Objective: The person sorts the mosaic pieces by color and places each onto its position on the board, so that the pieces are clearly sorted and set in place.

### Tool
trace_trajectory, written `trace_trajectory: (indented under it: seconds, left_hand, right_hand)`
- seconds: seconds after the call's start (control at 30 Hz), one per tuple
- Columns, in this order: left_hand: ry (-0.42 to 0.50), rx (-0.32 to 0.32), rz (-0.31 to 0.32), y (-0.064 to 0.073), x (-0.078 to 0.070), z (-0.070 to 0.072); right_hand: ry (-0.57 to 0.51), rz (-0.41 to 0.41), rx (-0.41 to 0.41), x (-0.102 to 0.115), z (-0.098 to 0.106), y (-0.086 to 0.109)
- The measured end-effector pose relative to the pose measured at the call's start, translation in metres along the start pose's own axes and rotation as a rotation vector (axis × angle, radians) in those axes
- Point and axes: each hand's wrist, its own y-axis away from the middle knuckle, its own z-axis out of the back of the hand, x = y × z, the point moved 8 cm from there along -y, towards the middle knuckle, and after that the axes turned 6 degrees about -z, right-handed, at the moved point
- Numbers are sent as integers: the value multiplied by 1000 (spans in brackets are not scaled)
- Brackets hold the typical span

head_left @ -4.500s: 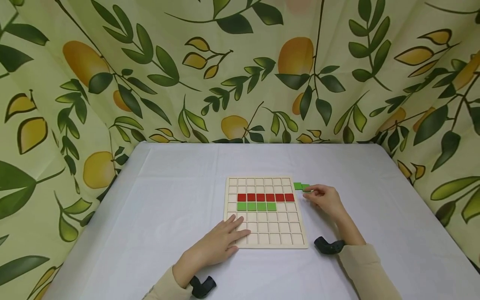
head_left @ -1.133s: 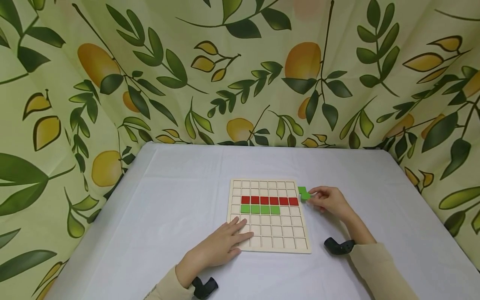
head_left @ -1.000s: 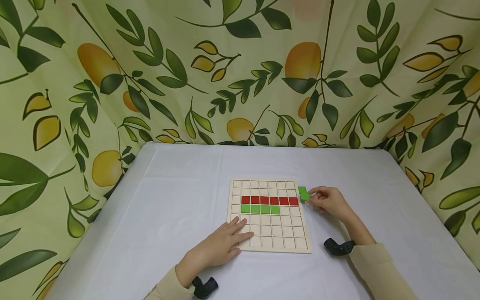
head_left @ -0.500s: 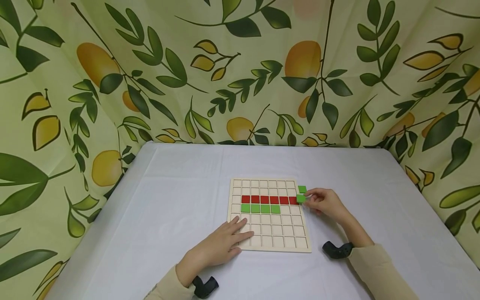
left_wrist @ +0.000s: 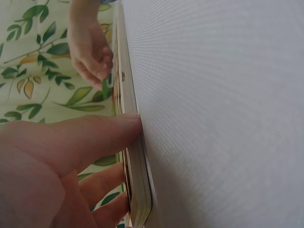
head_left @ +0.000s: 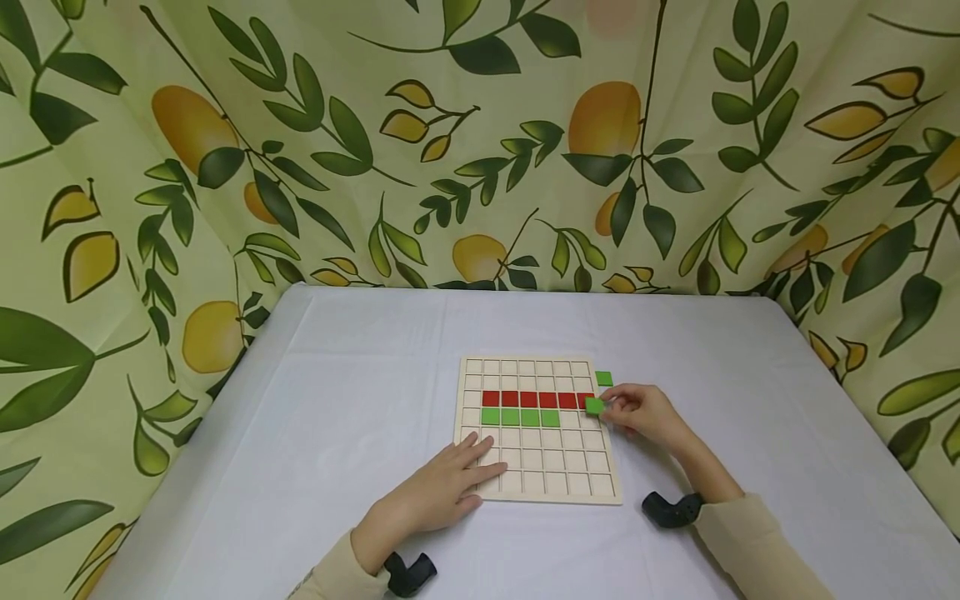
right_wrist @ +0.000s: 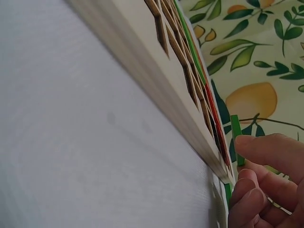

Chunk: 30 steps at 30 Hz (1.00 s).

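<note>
A light wooden grid board (head_left: 555, 461) lies on the table, with a row of red square tiles (head_left: 528, 399) and, in front of it, a shorter row of green tiles (head_left: 511, 417). My right hand (head_left: 643, 413) pinches a loose green tile (head_left: 594, 406) between thumb and fingertips. In the right wrist view this green tile (right_wrist: 236, 137) stands out above the board's right edge. Spread over the board's front left corner, my left hand (head_left: 442, 486) rests with fingers extended; its thumb (left_wrist: 111, 135) touches the side of the board.
One more green tile (head_left: 604, 378) lies on the white cloth (head_left: 360, 367), just right of the board's back right part. Behind the table hangs a leaf-and-fruit patterned curtain (head_left: 465, 150). Black curved devices (head_left: 671, 510) sit at both wrists.
From two green tiles beside the board, my right hand has picked one up and moved it left and nearer, to over the red row's right end. My left hand has stayed on the board.
</note>
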Motion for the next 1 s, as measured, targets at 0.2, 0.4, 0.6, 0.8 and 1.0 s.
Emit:
trace_trajectory:
  seconds: [0.2, 0.4, 0.6, 0.8, 1.0]
  left_hand:
    - [19, -11, -10, 0, -1, 1]
    - [27, -3, 3, 1, 0, 1]
    - [29, -6, 0, 1, 0, 1]
    - [14, -3, -2, 0, 0, 1]
    - [27, 1, 7, 0, 0, 1]
  right_hand:
    - [1, 3, 11, 2, -5, 2]
    - [-22, -3, 24, 3, -10, 2]
    - [-31, -14, 34, 3, -16, 3]
    - [-41, -1, 38, 6, -19, 4]
    - [-8, 10, 9, 9, -21, 5]
